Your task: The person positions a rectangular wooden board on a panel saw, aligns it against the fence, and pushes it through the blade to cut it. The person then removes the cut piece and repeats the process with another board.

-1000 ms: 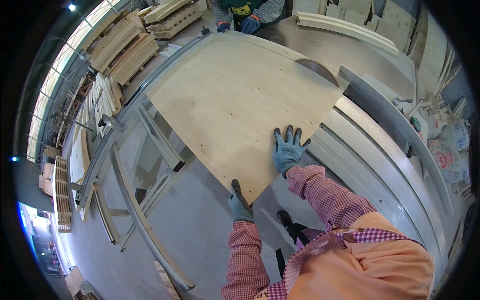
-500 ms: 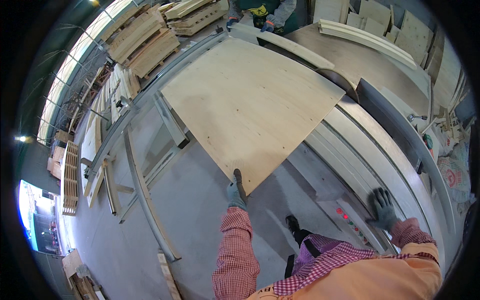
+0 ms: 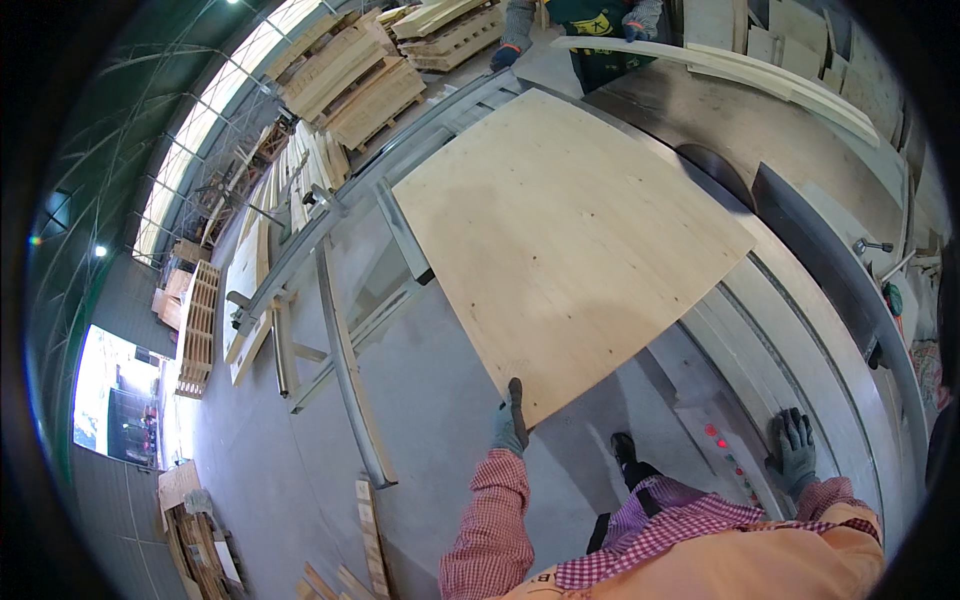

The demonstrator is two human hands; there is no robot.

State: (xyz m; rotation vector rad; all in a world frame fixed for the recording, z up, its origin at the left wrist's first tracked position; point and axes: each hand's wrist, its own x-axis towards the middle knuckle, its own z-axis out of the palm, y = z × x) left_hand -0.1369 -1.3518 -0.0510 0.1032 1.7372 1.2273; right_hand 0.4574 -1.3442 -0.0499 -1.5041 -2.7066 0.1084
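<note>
A large pale plywood sheet lies across the sliding table of a panel saw. My left hand, in a grey glove, grips its near corner with the thumb on top; the fingers underneath are hidden. My right hand, gloved too, rests flat with fingers spread on the metal saw table, apart from the sheet. Beyond the sheet's right edge stands the dark round saw blade.
Across the saw, a co-worker's gloved hand touches pale wooden strips; the other hand is by the table's far end. A dark fence stands right. Red lit buttons sit near my legs. Metal support bars are at left.
The co-worker's strip has gone from beside the blade to the strips farther right. The view has turned, shifting the scene rightward. My left hand keeps the sheet's corner; my right stays on the table.
</note>
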